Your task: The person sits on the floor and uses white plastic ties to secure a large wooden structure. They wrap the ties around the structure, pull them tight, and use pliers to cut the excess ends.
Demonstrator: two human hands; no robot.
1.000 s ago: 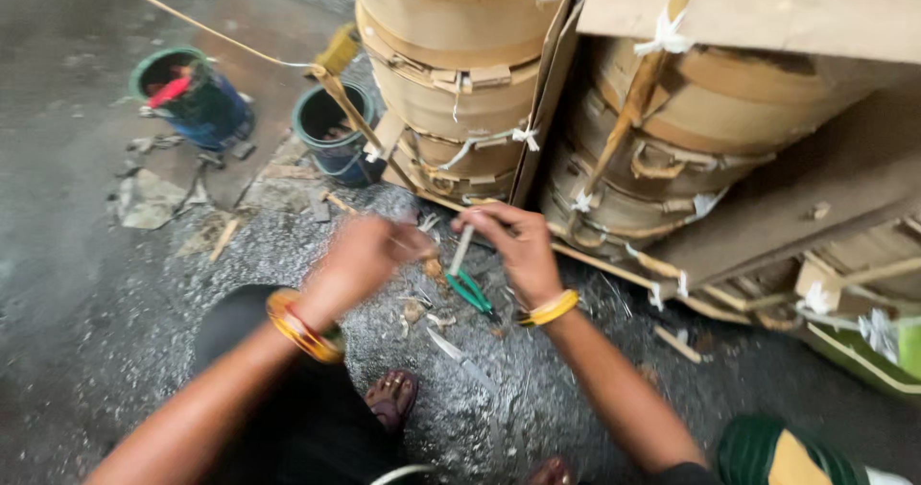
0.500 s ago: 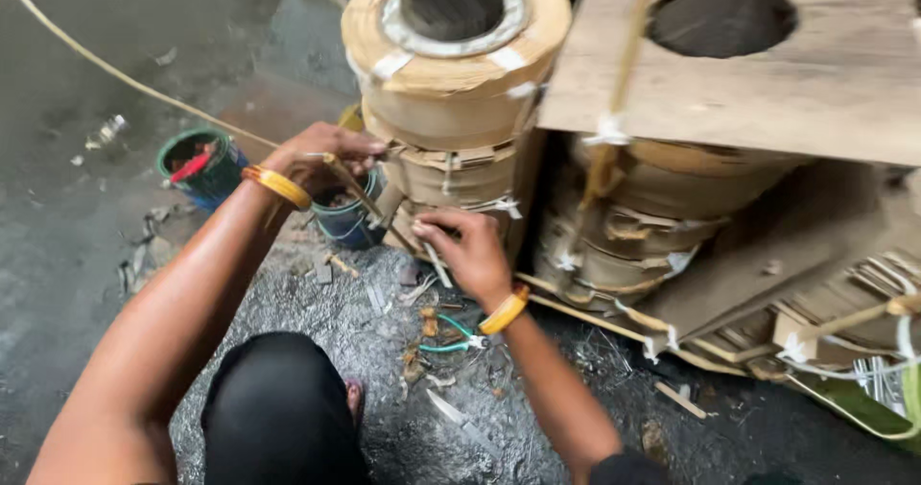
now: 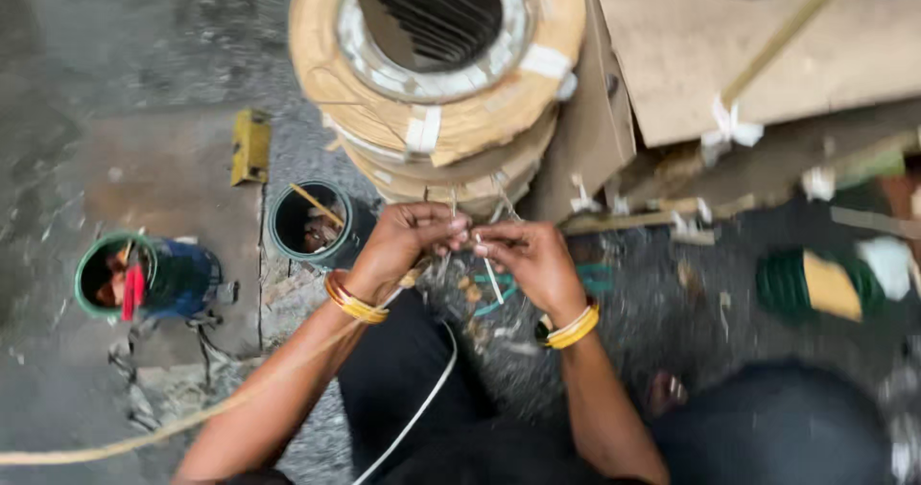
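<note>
My left hand [image 3: 408,240] and my right hand [image 3: 528,260] meet close together at the base of a tall stack of paper-wrapped coils [image 3: 436,92]. Both pinch thin white tape strips [image 3: 489,274] that hang from the stack. Each wrist carries yellow bangles. The fingertips nearly touch one another. A long pale cord [image 3: 144,427] runs under my left forearm toward the lower left. Green-handled pliers [image 3: 499,298] lie on the floor under my hands, partly hidden.
A dark round tin [image 3: 312,221] with a stick in it stands left of the stack. A green-rimmed blue can [image 3: 144,279] sits farther left. A yellow block [image 3: 250,144] lies on the floor. Cardboard sheet [image 3: 758,44] and a green coil [image 3: 815,283] are at right.
The view has swung to look down on the stack's top. My left hand has come down from the stack's left side to join my right hand at the tape strips.
</note>
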